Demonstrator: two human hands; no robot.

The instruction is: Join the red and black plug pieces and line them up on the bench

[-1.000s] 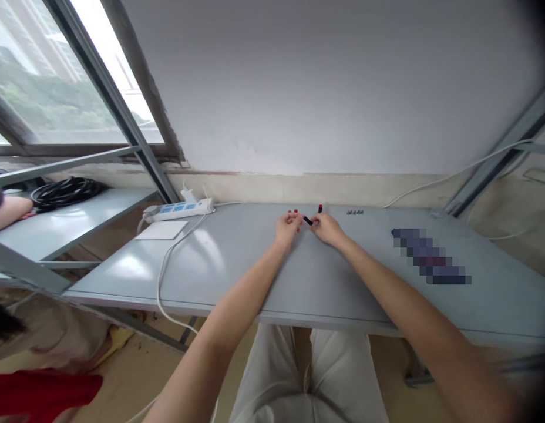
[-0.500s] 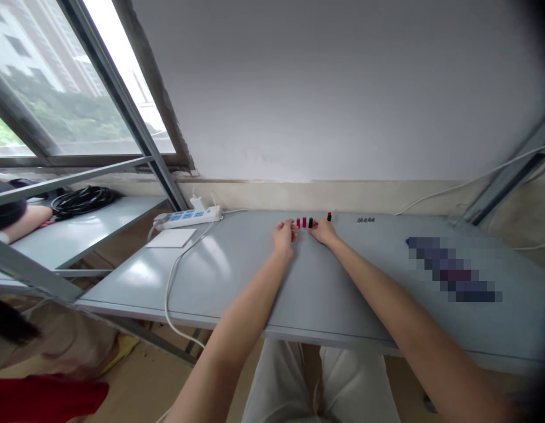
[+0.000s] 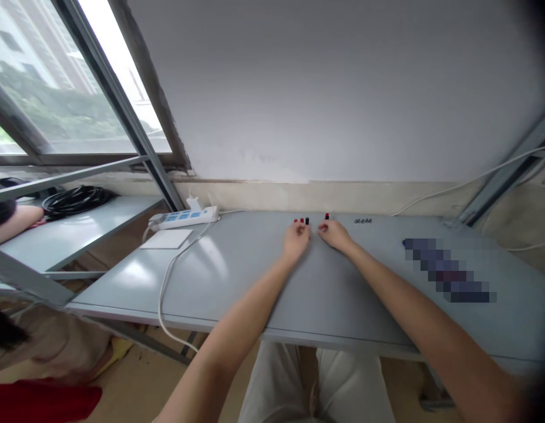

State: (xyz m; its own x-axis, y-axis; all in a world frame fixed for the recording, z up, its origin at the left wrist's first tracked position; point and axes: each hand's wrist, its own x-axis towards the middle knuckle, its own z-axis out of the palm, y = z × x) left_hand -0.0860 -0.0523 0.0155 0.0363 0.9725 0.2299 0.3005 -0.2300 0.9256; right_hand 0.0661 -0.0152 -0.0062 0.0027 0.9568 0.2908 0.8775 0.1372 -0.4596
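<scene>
Both my hands rest on the grey table (image 3: 237, 276) near its far edge. My left hand (image 3: 296, 239) lies palm down with loosely bent fingers, its fingertips just short of a short row of small red and black pieces (image 3: 302, 221) standing upright. My right hand (image 3: 335, 234) lies beside it, fingers stretched toward the left, with nothing visible in it. Another small red and black piece (image 3: 326, 216) stands just beyond the right hand. A little row of tiny dark metal parts (image 3: 363, 221) lies further right.
A white power strip (image 3: 184, 218) with its cable (image 3: 164, 282) and a white pad (image 3: 165, 238) lie at the table's far left. A coil of black cable (image 3: 74, 200) sits on the neighbouring table, where another person's arm (image 3: 14, 220) rests. A blurred-out object (image 3: 448, 269) lies at right.
A second ago both hands held a black piece between them. It then stood in the row with the red ones, and both hands have since drawn back a little from the row.
</scene>
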